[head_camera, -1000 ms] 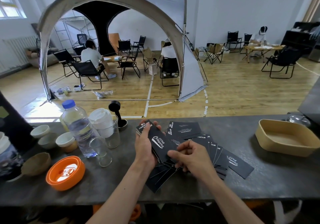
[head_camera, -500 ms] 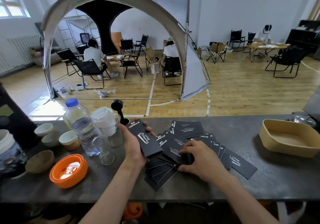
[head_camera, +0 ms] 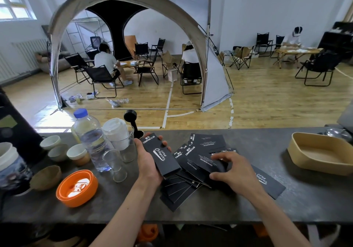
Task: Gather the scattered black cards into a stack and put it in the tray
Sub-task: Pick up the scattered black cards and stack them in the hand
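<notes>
The left hand has carried its gathered stack leftward, clear of the spread, while the right hand has flattened onto the scattered cards.

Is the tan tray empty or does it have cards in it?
Empty. The tray shows only its bare bottom; the cards lie spread on the counter or in the left hand.
</notes>
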